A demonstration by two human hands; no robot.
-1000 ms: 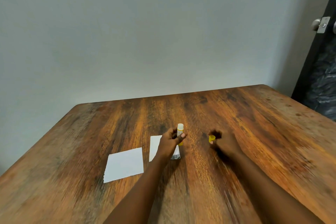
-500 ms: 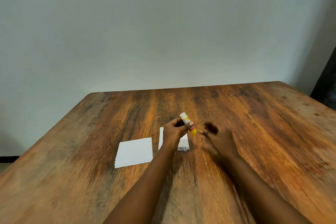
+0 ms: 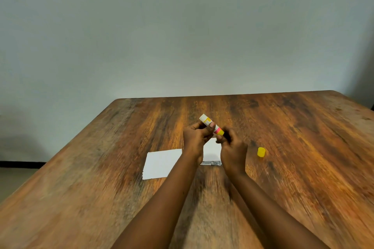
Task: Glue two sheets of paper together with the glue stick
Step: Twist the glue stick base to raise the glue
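The person holds the glue stick [image 3: 211, 127] in the air above the worktop [image 3: 303, 147], and both hands meet on it. The left hand [image 3: 197, 137] has its fingers [image 3: 210, 127] closed around the middle of the tube. The right hand [image 3: 232, 150] has its fingers closed on the yellow base end, as I judge for turning it to push the glue out. The long axis of the stick runs from about 10 o'clock, where the white open end points up and away, to about 4 o'clock, where the base sits in the right hand.

The yellow cap [image 3: 261, 152] lies on the wood at 3 o'clock from the right hand, near it but apart, so the stick is already open.

The two sheets lie below the hands. The left sheet [image 3: 160, 163] is at about 7 o'clock from the left hand and shows almost fully. The right sheet [image 3: 212, 147] is directly under the hands and mostly hidden by them. The two sheets seem just beside each other; the left arm covers the place where they could touch, so I cannot tell.

For gluing, the open end must turn down toward a sheet, and the left hand is the nearer one. Around the sheets the worktop is bare, and the edges are far.
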